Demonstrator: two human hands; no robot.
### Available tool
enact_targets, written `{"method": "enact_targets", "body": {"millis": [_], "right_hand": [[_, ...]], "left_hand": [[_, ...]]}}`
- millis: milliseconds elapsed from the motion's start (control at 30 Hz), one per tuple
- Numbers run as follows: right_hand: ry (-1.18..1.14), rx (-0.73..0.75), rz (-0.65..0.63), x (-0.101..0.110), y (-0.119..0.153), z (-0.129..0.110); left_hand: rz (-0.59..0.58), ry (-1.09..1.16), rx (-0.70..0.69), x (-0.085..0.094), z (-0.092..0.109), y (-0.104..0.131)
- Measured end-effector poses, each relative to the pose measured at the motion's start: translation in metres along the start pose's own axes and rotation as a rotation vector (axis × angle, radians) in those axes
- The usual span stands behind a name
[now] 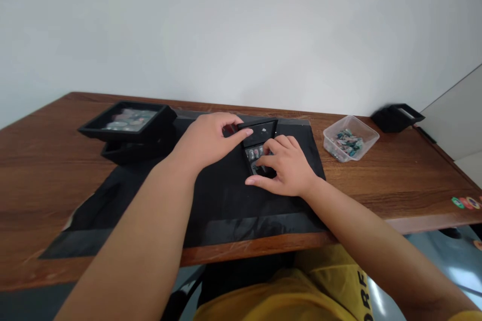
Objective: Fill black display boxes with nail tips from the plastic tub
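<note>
A small black hinged case [249, 161] lies open on the black mat [229, 200], its lid [259, 133] raised at the back. Small rounded, shiny pieces [251, 153] sit in its base. My left hand [211, 138] grips the lid's left edge, thumb on the lid's inner face, the other fingers partly hidden behind it. Over the right part of the base is my right hand [284, 165], its fingers curled down among the pieces and its thumb stretched along the front edge. Whatever the right fingertips touch is too small to make out.
Stacked black trays [150, 128] with small packets stand at the left. A clear plastic tub [367, 143] of small teal and white packets is at the right, with more black trays [393, 119] beyond it. Round stickers [466, 203] mark the table's right front edge.
</note>
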State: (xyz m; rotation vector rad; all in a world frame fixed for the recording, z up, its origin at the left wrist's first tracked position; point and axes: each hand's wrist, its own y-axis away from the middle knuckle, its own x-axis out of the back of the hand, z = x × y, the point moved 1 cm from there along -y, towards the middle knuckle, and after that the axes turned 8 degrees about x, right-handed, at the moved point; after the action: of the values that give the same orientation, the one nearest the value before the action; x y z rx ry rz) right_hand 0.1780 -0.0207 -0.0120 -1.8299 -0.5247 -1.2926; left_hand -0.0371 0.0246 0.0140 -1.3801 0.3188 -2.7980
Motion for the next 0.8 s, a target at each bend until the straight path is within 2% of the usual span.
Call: {"method": "enact_targets", "body": {"millis": [633, 800], "right_hand": [[-0.090, 0.021, -0.013, 0.0023, 0.0029, -0.0010], [-0.142, 0.064, 0.062, 0.0083, 0.0045, 0.0038]], "left_hand": [[-0.014, -0.034, 0.062, 0.0016, 0.0015, 0.0017], [-0.003, 0.013, 0.014, 0.0026, 0.0030, 0.0028]]}}
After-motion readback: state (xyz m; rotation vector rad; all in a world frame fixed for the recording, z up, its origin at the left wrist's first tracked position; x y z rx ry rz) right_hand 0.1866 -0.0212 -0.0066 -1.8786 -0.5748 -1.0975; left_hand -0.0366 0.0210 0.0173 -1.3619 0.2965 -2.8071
